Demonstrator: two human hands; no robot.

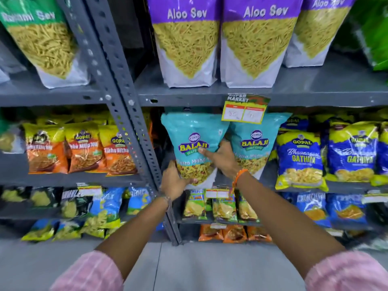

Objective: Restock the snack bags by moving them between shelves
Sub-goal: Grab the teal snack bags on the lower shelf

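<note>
Both arms reach forward: the left hand (175,179) cups the teal Balaji bag (194,143) from below, fingers wrapped underneath; right hand (222,159) clasps its side, thumb across the front.

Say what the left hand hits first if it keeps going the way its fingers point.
Probably nothing new: the left hand already cups the bottom of the teal Balaji bag. Pushing on up and inward just presses into that bag; depth behind it is unclear.
</note>
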